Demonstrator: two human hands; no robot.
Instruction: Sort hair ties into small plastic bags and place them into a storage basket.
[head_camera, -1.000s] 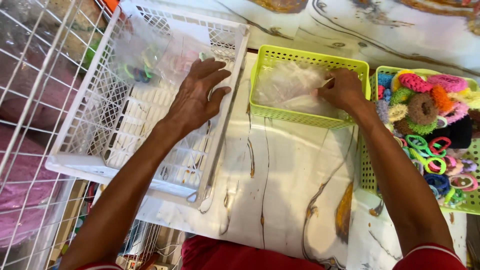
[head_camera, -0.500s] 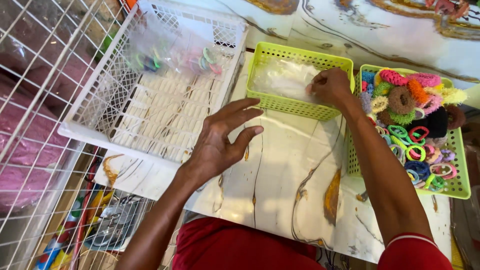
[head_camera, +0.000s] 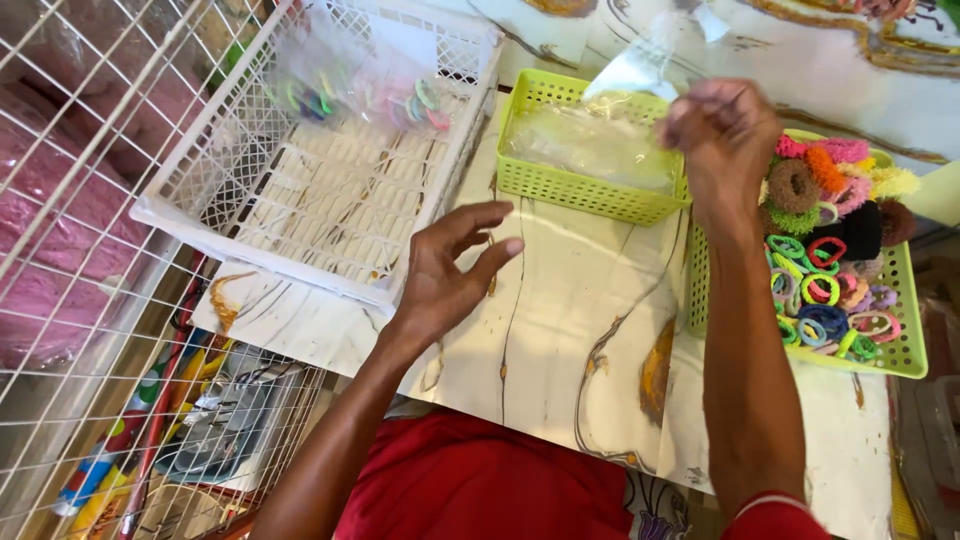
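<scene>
Aloft, right hand (head_camera: 722, 140) pinching clear bag (head_camera: 640, 65)

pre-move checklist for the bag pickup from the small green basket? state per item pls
1. Right hand has a clear plastic bag pinched and lifted: ok.
2. Bag clear of the small green basket: ok, it hangs above the far rim.
3. Only one bag lifted: cannot tell, the plastic is transparent and more lies in the basket.
4. Left hand free: ok, open, fingers spread above the table, holding nothing.
5. Hair ties within reach: ok, in the large green basket beside the right forearm.
6. White basket has room: ok, only a few filled bags at its far end.
</scene>
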